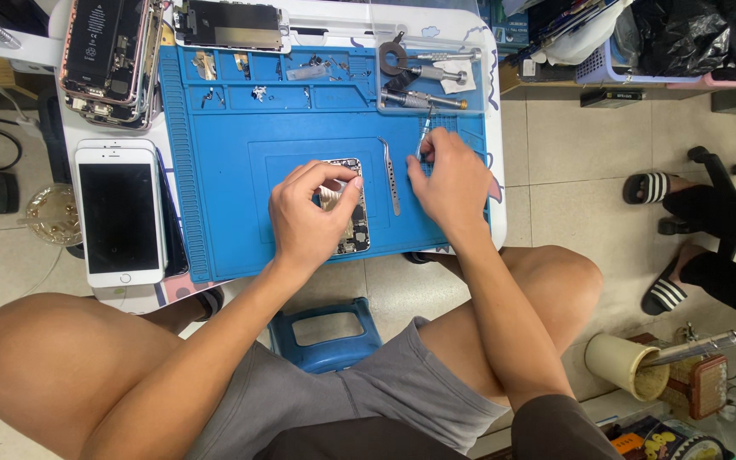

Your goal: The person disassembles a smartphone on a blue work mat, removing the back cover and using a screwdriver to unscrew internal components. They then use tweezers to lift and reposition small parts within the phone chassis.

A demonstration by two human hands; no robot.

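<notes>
- A white phone (121, 213) lies screen up at the far left of the small white table (491, 102), just beside the blue work mat (240, 170), at nine o'clock from the hands.
- A stack of opened phone bodies (111, 60) sits at eleven o'clock, by the mat's upper left corner.
- The left hand (308, 217) rests over the opened phone chassis (353, 228) in the middle of the mat, thumb and fingers pinched together on its upper part; what lies between the fingertips is too small to tell.
- Metal tweezers (392, 177) lie loose on the mat between the two hands, just beside the chassis at its three o'clock.
- The right hand (449, 183) is closed around a thin tool (424, 135) whose tip points toward twelve o'clock, with its heel on the mat.
- A clear tray (468, 106) with screwdrivers and a roll of tape sits at twelve o'clock from the right hand.
- Another person's sandalled feet (666, 238) stand on the tiled floor at three o'clock, well apart from the table.
</notes>
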